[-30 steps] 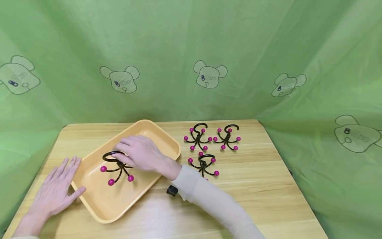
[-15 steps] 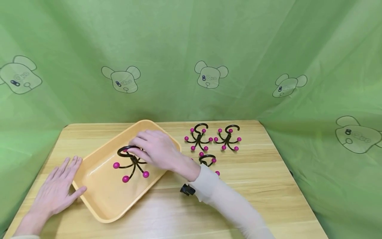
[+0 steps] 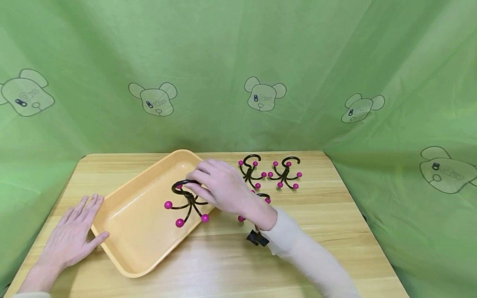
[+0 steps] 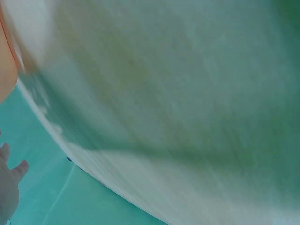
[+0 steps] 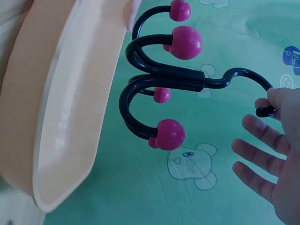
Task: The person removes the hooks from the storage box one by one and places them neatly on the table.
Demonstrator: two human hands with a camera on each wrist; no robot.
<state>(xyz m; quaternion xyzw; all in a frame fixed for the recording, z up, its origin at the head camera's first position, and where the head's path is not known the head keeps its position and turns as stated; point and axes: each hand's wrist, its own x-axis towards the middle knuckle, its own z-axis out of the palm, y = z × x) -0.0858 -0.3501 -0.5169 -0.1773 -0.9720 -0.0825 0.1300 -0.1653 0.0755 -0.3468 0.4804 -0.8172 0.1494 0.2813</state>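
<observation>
Between thumb and forefinger, my right hand [image 3: 222, 185] pinches the curved top of a black multi-arm hanging hook [image 3: 190, 199] with pink ball tips. In the right wrist view the hook [image 5: 164, 79] hangs off the end of the right hand [image 5: 281, 154], its other fingers spread loose. It is held over the near right side of an orange plastic tray [image 3: 128, 271]. My left hand [image 3: 68, 234] lies flat with spread fingers at the tray's left end, thumb over the rim. The left wrist view shows mostly the table and part of the left hand [image 4: 8, 187].
Two similar hooks, a left one [image 3: 249, 174] and a right one [image 3: 285, 174], lie at the back of the wooden table [image 3: 316, 231]. A third hook [image 3: 264, 196] lies nearer, partly hidden by my right wrist. A green curtain [image 3: 208, 49] surrounds the table.
My right hand has moved rightward with the hook, from over the tray's middle to its right side. The left hand and tray have stayed in place.
</observation>
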